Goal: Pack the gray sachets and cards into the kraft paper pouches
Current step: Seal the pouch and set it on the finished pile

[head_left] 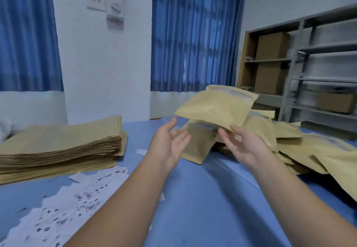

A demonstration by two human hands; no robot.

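Head view: both arms reach forward over the blue table, and the hands face each other, palms turned inward. The left hand is spread and holds nothing. The right hand also has its fingers loosely spread. Its fingertips lie at the lower edge of a kraft pouch that hangs tilted just above and between the two hands. The blur hides whether they touch it, but no finger curls round it.

Another pouch stands propped between the hands. Beyond and to the outside of the right hand sprawls a loose heap of pouches. These look puffed, so probably already filled.

Outside the left hand sits a neat stack of flat pouches. Below the left forearm is a scatter of white printed cards. No gray sachet shows anywhere in view (perhaps they lie outside the frame).

I judge the step in hand to be parting with a packed pouch onto the heap. The next move would then call for the left hand to swing outward and peel one flat pouch off the stack without dragging its neighbours. The mouth would then need opening, and a single card would need picking from the overlapped scatter, which takes a careful fingertip pinch.
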